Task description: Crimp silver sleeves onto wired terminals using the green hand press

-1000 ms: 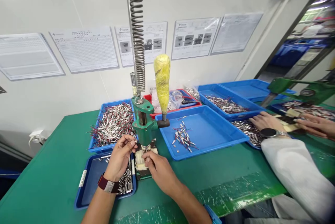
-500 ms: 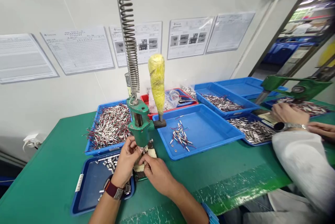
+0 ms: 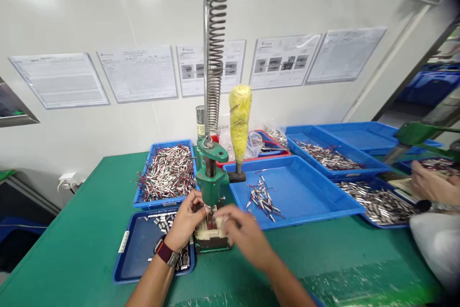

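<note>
Clearly, the green surface [image 3: 93, 216] carries your green press [image 3: 210, 189], with both hands at its foot.
Plastic trays flank it, the wide blue tray [image 3: 309, 197] at right, the dark blue tray [image 3: 134, 249] at left, probably for easy reach. Wrinkled yellow wrapping covers the tapering handle [image 3: 240, 120], perhaps for comfort. Your left hand [image 3: 185, 223] pinches thumb and forefinger close under the press head; what that grip has, you can't tell. Your right hand [image 3: 247, 235] curls loosely alongside, its grip too blurred to judge. Shiny metal cylinders [image 3: 185, 256] lie left; thin red strands [image 3: 210, 223] sit at the press's foot.
</note>
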